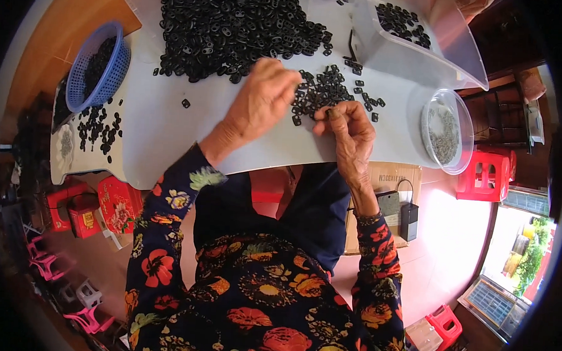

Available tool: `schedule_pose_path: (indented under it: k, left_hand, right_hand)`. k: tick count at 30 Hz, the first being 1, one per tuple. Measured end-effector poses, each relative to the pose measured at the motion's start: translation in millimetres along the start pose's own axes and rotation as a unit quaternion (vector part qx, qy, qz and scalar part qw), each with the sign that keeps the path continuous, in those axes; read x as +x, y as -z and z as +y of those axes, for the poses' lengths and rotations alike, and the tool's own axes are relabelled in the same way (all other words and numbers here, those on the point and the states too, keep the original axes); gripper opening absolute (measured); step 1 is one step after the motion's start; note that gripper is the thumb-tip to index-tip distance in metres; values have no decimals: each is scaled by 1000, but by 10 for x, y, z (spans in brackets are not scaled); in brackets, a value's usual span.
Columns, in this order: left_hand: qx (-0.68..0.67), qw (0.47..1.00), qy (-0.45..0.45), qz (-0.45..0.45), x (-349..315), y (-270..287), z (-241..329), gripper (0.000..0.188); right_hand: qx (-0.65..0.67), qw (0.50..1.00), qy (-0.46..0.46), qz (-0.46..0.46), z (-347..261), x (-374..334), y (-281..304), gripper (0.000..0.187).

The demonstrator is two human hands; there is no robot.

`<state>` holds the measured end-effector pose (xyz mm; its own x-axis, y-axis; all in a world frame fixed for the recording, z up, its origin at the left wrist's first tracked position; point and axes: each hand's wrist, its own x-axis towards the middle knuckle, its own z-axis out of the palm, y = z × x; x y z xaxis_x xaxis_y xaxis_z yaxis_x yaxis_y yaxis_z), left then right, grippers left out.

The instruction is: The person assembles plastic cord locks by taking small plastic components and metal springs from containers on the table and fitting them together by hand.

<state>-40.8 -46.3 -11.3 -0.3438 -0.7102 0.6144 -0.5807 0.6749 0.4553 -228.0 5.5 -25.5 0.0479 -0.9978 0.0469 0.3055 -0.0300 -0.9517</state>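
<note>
Evidently, the small pile of black pieces [326, 85] lies just beyond the right hand [353, 128], whose thumb and forefinger are pinched close, and to the right of the left hand [266, 91], curled and blurred; whether either holds a piece, one cannot tell.

Lettering [389, 178] on cardboard [380, 169], red box [80, 227]

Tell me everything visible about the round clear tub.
The round tub is see-through, apparently plastic, with a thin rim and no lid on. It sits open side up at the right side of the white table, holding a loose layer of tiny grey bits, too small to make out singly. The right hand, the nearer one, isn't touching it.
</note>
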Motion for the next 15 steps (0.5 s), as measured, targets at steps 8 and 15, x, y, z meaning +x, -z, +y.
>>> schedule_pose_path:
  k: [8, 15]
  left_hand:
    - [171, 967, 13, -189, 89, 92, -270, 15]
    - [88, 993, -3, -79, 83, 7, -315, 9]
  right_hand:
    - [-2, 999, 6, -33, 52, 20, 59, 6]
    - [1, 1000, -1, -27, 70, 2, 90, 11]
